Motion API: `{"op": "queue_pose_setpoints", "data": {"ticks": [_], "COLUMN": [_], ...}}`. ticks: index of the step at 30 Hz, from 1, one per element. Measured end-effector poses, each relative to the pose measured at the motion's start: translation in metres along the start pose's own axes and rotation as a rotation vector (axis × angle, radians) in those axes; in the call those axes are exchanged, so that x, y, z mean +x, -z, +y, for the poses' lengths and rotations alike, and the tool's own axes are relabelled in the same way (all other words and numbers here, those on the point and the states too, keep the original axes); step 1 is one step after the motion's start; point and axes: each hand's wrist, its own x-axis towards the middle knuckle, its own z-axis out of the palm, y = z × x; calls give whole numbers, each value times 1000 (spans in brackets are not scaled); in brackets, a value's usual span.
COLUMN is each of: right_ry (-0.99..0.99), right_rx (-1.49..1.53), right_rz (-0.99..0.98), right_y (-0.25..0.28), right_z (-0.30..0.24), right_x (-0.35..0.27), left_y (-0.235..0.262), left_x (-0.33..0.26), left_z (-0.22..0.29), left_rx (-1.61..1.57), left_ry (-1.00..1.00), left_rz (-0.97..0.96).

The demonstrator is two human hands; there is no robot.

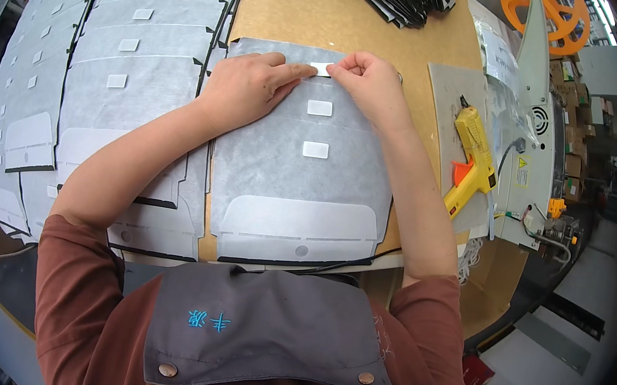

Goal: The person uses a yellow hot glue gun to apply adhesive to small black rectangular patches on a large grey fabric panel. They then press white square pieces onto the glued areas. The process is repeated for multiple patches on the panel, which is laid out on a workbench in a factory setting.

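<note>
We are pinching a small white strip (321,68) between our left hand (248,87) and right hand (370,85), pressing it onto the far end of the grey sheet (273,166) lying on the table (299,9); a yellow glue gun (473,162) is resting to the right.

A small white rectangular patch (321,68) lies flat near the far edge of the grey fabric panel (280,174), partly hidden, so its full outline is hard to tell. The panel lies flat, its lighter curved flap nearest the person, with two matching patches (320,108) lined up below.
</note>
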Motion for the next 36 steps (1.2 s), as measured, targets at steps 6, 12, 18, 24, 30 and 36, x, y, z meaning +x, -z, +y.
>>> {"op": "queue_pose_setpoints", "data": {"ticks": [6,12,18,24,30,36], "right_ry": [250,417,433,336,463,503], "right_rx": [-283,-567,-548,-514,-642,-530], "right_rz": [207,109,91,55,86,182], "right_y": [6,5,6,8,6,20], "right_z": [0,1,5,4,7,-5], "right_x": [-24,-55,-49,-45,-44,-5], "left_y": [-3,1,-5,-2,-1,25], "left_x": [-1,-1,-2,-1,-1,10], "left_z": [2,3,2,4,5,5], "left_rx": [-27,13,7,35,40,-257], "left_ry": [19,2,-2,-17,18,301], "left_rz": [47,-5,39,28,-24,-226]}}
